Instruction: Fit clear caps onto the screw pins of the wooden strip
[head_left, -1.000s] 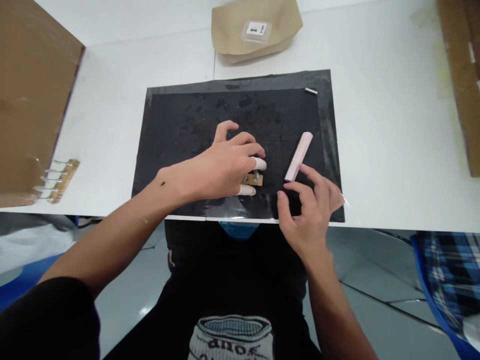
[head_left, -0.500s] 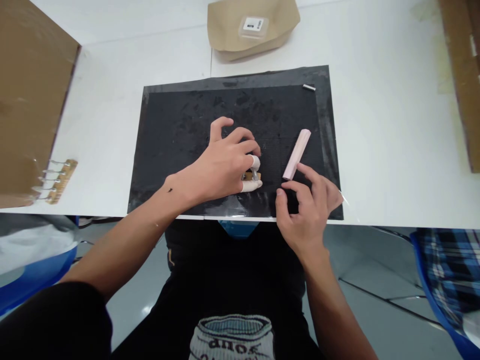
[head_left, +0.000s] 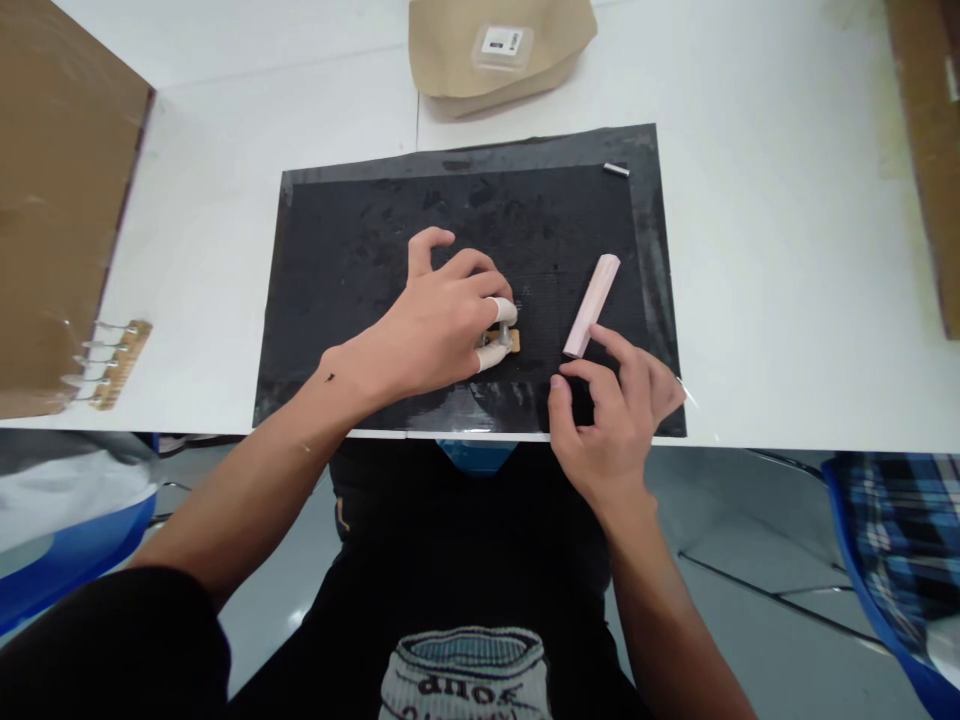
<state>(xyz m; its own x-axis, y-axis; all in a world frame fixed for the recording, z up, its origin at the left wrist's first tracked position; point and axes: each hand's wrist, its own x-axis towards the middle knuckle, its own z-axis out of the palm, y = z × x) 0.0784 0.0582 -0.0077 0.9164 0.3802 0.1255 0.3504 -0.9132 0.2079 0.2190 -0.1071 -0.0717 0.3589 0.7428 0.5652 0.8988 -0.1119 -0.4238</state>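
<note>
We look down at a white surface [head_left: 757, 260] that runs across the view. On it lies a black mat [head_left: 360, 250], and beyond the mat's far edge sits a brown paper bag [head_left: 442, 50].

Our two hands meet the mat from the near side. Our left hand [head_left: 450, 310] is palm down, its forearm slanting in from the lower left; thumb and index finger, both in white covers, are pinched together on a small metal fitting, while the other fingers arch and the little finger crooks upward. Our right hand [head_left: 615, 425] is loosely curled at the mat's near right corner, thumb and index fingertips slightly apart with nothing visible between them, the middle fingertip touching a pink bar [head_left: 592, 305].

That bar lies slanted on the mat. The wooden block [head_left: 515, 341] under the fitting is partly hidden by our left fingers. Smallest is a silver piece [head_left: 616, 170] at the far right corner.
</note>
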